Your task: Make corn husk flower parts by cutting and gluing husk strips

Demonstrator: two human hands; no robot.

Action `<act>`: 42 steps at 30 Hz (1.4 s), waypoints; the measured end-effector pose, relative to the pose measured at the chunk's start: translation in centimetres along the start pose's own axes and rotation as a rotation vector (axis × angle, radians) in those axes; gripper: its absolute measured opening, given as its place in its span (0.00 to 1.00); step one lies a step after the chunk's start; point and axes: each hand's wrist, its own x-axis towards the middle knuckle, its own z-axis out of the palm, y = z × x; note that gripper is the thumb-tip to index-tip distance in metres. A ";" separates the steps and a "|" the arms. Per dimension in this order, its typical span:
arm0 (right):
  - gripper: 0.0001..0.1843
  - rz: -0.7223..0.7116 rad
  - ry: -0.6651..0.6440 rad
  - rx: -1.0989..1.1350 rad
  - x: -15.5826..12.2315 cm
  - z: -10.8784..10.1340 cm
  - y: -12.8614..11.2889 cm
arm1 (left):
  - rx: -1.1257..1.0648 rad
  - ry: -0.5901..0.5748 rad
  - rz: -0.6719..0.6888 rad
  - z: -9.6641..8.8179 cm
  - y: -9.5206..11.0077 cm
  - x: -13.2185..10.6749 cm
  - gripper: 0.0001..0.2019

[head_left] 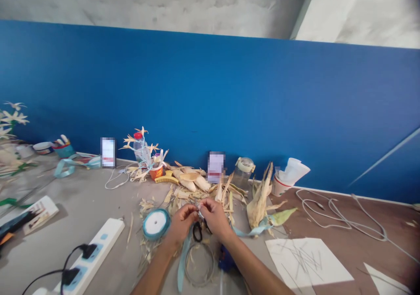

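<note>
My left hand point(181, 223) and my right hand point(214, 216) meet over the desk, fingertips pinched together on a small pale piece, seemingly a corn husk strip point(198, 212); it is too small to name surely. Below the hands lie black-handled scissors point(197, 232), a coil of wire point(199, 268) and a pale blue ribbon strip point(182, 260). A spool of pale blue ribbon point(156, 223) rests just left of my left hand. Dried corn husks point(193, 182) are heaped behind the hands.
A white power strip point(95, 253) with black plugs lies at front left. White paper sheets point(303, 260) and grey cables point(341, 218) are on the right. A bottle with husk flowers point(140, 148), a jar point(243, 171) and paper cups point(286, 179) line the blue partition point(229, 102).
</note>
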 end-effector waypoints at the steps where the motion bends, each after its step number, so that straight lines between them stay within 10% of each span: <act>1: 0.09 -0.009 0.022 -0.022 0.1 -0.4 0.0 | 0.006 0.025 0.000 -0.1 -0.1 0.0 0.12; 5: 0.14 -0.104 0.202 -0.234 0.5 -2.5 -0.3 | -0.009 0.175 0.001 -0.8 -0.3 0.3 0.13; 19: 0.17 -0.141 -0.059 -0.959 3.7 -4.3 -0.9 | -0.101 0.334 0.095 -1.7 -0.9 0.6 0.06; 31: 0.11 -0.233 -0.291 -1.117 7.5 0.3 0.7 | -0.078 0.427 0.031 -1.8 -0.7 0.7 0.07; 42: 0.16 -0.024 -0.232 -0.986 9.3 -1.5 1.2 | -0.056 0.471 0.046 -1.4 -0.2 0.5 0.08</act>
